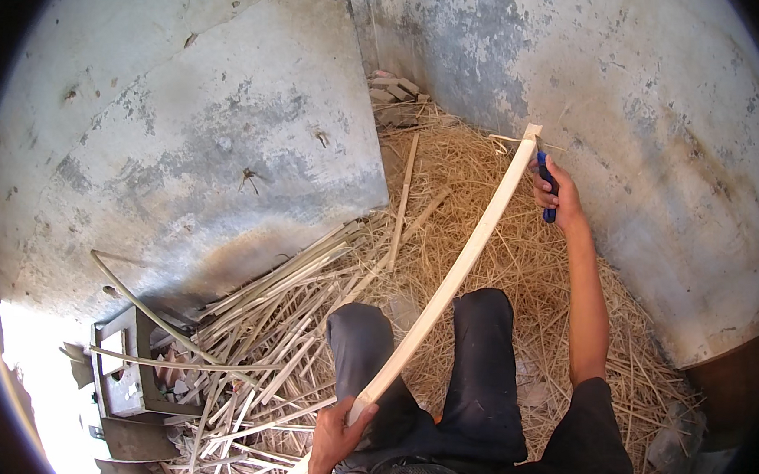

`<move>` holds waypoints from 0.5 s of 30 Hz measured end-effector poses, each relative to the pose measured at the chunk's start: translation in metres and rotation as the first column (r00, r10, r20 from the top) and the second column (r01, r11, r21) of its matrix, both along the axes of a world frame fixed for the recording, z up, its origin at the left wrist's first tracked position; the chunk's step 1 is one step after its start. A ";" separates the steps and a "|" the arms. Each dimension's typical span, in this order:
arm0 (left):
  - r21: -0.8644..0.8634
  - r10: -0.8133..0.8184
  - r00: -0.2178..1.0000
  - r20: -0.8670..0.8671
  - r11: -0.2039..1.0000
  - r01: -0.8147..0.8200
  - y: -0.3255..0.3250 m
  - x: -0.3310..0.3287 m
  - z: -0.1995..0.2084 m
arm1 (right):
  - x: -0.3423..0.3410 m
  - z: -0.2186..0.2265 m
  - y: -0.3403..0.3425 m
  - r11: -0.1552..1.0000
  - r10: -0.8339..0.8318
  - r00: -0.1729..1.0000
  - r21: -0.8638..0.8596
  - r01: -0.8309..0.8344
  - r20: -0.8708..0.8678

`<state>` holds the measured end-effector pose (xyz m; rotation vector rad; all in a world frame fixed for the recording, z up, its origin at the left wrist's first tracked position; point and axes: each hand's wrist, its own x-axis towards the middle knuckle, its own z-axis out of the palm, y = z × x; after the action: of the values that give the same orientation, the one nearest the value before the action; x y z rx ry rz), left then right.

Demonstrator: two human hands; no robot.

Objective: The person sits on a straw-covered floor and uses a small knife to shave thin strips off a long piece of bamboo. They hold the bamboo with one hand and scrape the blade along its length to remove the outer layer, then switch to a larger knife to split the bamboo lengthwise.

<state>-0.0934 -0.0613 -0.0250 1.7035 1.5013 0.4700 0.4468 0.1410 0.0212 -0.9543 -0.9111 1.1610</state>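
Two hands span one long pale bamboo strip (451, 280) — the left hand (337, 434) clasps its near end by the knees, the right hand (556, 196), gripping a blue-handled knife (546, 185), meets its far end, up and rightward over straw (518, 245).

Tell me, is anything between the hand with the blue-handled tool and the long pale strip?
Nothing visible. The right hand holds the blue-handled tool right against the far end of the long pale strip. The left hand grips the strip's near end, above the straw.
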 end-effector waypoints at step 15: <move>0.282 0.013 0.997 0.072 0.959 -0.032 0.056 0.076 0.050 | -0.185 -0.038 -0.106 0.905 -0.373 0.739 0.396 0.156 0.562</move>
<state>-0.0173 -0.0049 0.0251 1.8680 1.4580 0.7802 0.2618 0.0351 -0.0168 -1.1742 -1.3960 0.3975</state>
